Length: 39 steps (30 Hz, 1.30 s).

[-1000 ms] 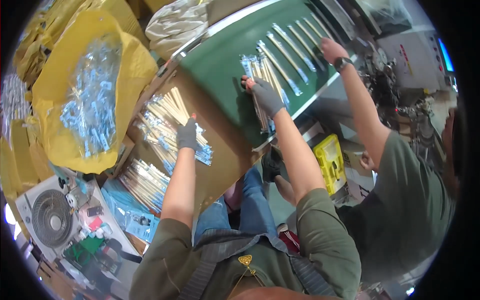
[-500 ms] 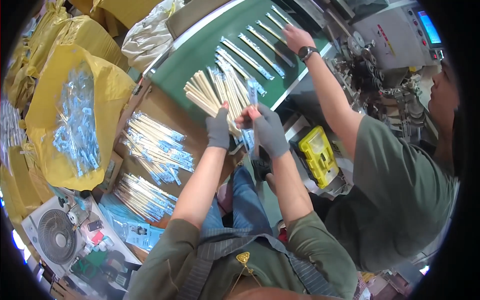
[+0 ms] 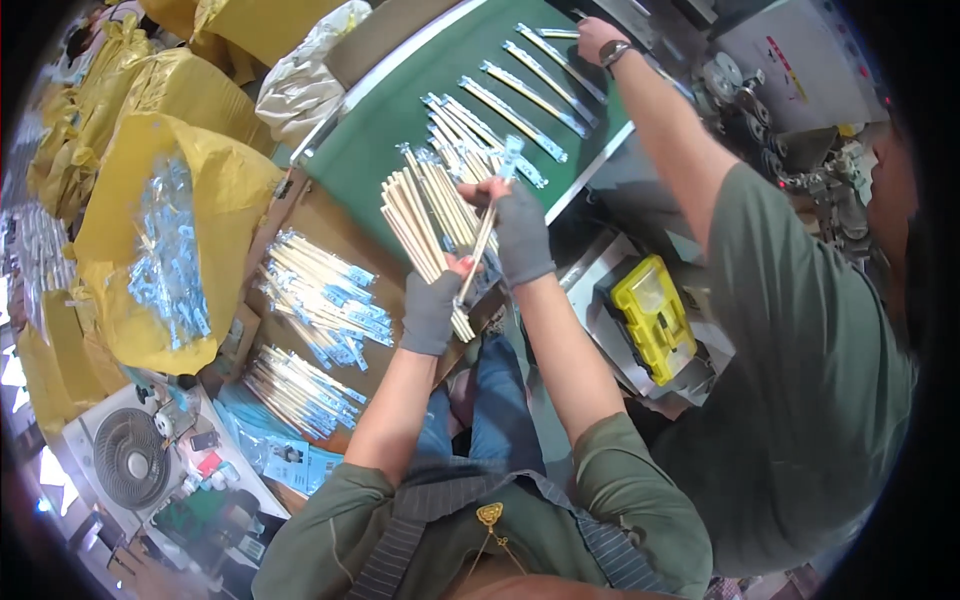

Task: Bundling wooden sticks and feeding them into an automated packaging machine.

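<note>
My left hand (image 3: 432,308), in a grey glove, grips the near end of a thick bundle of wrapped chopstick packets (image 3: 423,216) fanned out above the green conveyor belt (image 3: 385,140). In its grey glove, my right hand (image 3: 518,228) pinches one packet (image 3: 487,232) and holds it slantwise across the bundle. Several more packets (image 3: 520,118) lie in rows on the belt beyond. Piles of packets (image 3: 325,296) rest on brown cardboard to my left.
A co-worker in a green shirt on my right reaches a hand (image 3: 598,38) with a wristwatch to the belt's far end. A yellow box (image 3: 652,316) sits lower right. Yellow bags (image 3: 170,240) of packets stand left, a small fan (image 3: 130,462) at lower left.
My hands came together and lifted the bundle off the belt. My right hand has drawn a single packet out of it. The co-worker's hand stays at the belt's far end.
</note>
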Each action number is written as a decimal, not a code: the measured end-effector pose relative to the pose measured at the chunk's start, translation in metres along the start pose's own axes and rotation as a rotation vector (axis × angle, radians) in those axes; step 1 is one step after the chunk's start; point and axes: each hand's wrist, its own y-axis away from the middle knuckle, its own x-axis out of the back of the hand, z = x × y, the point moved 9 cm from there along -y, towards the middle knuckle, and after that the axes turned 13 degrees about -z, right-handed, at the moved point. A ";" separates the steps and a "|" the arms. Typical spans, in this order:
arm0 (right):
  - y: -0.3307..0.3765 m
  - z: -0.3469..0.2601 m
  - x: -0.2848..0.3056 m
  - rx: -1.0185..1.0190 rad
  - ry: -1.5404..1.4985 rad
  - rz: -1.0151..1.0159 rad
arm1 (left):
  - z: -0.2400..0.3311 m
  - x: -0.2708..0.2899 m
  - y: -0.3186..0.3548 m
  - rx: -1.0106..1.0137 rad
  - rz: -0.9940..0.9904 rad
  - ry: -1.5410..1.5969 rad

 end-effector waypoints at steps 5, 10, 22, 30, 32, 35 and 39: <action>0.027 0.036 -0.055 -0.036 0.129 -0.066 | 0.022 0.044 0.035 -0.028 0.152 0.014; 0.048 0.047 -0.092 0.143 1.015 -0.084 | 0.049 0.123 0.093 -0.130 0.362 0.020; -0.098 0.043 0.007 0.223 2.096 -0.229 | 0.068 0.129 0.125 -0.104 0.374 -0.124; -0.092 -0.010 0.006 0.311 0.942 0.002 | 0.072 0.091 0.059 -0.142 0.252 -0.235; -0.029 0.025 -0.085 -0.213 0.286 -0.302 | 0.082 0.089 0.058 -0.127 0.266 -0.265; -0.012 0.029 -0.076 -0.177 0.150 -0.154 | 0.070 0.073 0.041 -0.094 0.162 -0.247; -0.012 0.008 -0.064 -0.048 0.144 -0.131 | 0.055 0.060 0.032 -0.024 0.058 -0.151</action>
